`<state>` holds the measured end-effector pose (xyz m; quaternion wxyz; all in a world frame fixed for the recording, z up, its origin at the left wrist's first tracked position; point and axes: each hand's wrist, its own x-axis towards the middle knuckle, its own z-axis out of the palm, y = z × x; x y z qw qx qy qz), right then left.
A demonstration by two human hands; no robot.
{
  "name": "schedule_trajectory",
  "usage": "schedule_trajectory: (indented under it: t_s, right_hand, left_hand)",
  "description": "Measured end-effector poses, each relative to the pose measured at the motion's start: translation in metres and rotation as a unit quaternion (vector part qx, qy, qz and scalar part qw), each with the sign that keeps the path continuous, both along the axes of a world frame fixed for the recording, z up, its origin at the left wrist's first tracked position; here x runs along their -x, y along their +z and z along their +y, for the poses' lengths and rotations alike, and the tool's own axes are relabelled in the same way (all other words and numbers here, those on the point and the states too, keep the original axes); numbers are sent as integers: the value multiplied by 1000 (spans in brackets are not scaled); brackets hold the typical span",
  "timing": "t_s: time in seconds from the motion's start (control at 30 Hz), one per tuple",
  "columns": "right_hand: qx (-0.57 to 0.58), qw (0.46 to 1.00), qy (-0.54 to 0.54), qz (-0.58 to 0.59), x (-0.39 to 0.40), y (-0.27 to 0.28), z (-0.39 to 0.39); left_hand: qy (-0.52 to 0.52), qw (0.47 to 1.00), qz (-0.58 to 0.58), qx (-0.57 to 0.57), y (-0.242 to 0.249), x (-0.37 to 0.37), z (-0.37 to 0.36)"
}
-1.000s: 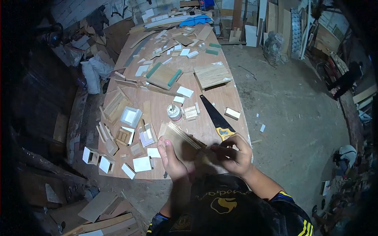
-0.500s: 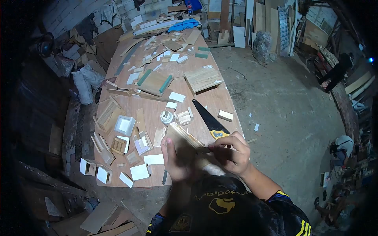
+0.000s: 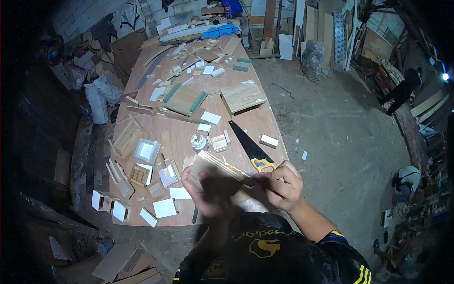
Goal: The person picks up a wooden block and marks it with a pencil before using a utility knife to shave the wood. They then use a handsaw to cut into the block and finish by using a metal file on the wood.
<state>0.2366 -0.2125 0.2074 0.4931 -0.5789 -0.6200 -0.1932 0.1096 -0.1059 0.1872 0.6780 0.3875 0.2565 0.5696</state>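
Observation:
My left hand (image 3: pixel 208 191) is wrapped around a flat wooden piece (image 3: pixel 215 173), its layered edge facing up and away from me. At the right end of that edge, my right hand (image 3: pixel 283 184) is closed in a pinch. What those fingers hold is small and dark and I cannot make it out. Just beyond my right hand lies a handsaw (image 3: pixel 248 144) with a black blade and yellow handle. An open jar of white paste (image 3: pixel 198 141) with a stick in it stands past the wooden piece, beside a small wooden block assembly (image 3: pixel 220 142).
A wooden box (image 3: pixel 242 97) and a board with green strips (image 3: pixel 184 100) lie farther up the table (image 3: pixel 227 61). Small wooden and white pieces crowd the left side. Two other people (image 3: pixel 406 182) are off to the right on the floor.
My left hand has tilted the wooden piece slightly, showing more of its face, and shifted a little left. My right hand stays pinched at its edge.

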Motion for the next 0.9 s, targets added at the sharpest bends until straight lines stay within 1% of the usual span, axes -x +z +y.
schedule_trajectory:
  t_s: [0.03, 0.17, 0.23, 0.27, 0.33, 0.37, 0.43, 0.47, 0.53, 0.57, 0.6, 0.63, 0.67, 0.7, 0.73, 0.77, 0.83, 0.87, 0.9]
  right_hand:
    - [2, 1000, 0, -1, 0, -1, 0]
    - [-4, 1000, -6, 2, 3, 0, 1]
    - [-12, 1000, -4, 3, 5, 2, 2]
    - [-12, 1000, -8, 14, 7, 2, 1]
    - [-13, 1000, -10, 22, 9, 4, 0]
    - [-6, 999, -10, 34, 10, 6, 0]
    - [0, 999, -10, 45, 10, 9, -1]
    - [7, 998, -8, 55, 9, 10, -3]
    - [16, 998, -3, 65, 11, 11, -4]
    - [8, 992, 1, 127, 12, 9, -5]
    - [0, 982, 5, 189, 13, 8, -6]
    - [-1, 982, 4, 188, 13, 4, -7]
    - [-2, 970, -6, 243, 12, -1, -9]
    - [-4, 955, -16, 297, 11, -4, -10]
    - [-15, 945, -13, 326, 12, -5, -9]
    - [-16, 945, -14, 327, 14, -7, -9]
    - [-29, 926, 8, 375, 16, -12, -8]
    - [-31, 926, 4, 376, 18, -11, -9]
    - [-17, 932, -4, 361, 20, -11, -9]
  left_hand:
    - [-3, 1000, -18, 5, -1, 0, -1]
    - [0, 999, -11, 34, -6, 8, -2]
    - [61, 998, 11, 15, -2, 7, -5]
    - [61, 998, 10, 16, -3, 7, -6]
    - [86, 996, 21, -31, -6, 6, -7]
    - [88, 995, 19, -31, -6, 7, -6]
    - [61, 996, -33, -49, -4, 7, -4]
    - [62, 996, -34, -48, 0, 7, -4]
    - [-3, 998, -63, 28, 9, 9, -3]
    - [-1, 998, -64, 28, 6, 10, -2]
    - [-25, 997, -69, 28, -2, 12, 0]
    - [-51, 996, -73, 28, -10, 13, 2]
    - [-53, 996, -73, 27, -17, 15, 2]
    - [-39, 998, -44, -29, -22, 16, 3]
    - [-24, 996, -15, -85, -25, 18, 3]
    - [-26, 996, -14, -86, -25, 18, -1]
    - [-75, 989, -56, -118, -16, 17, -10]
    - [-110, 972, 48, -200, -23, 23, -3]
    - [-114, 972, 47, -201, -25, 19, -4]
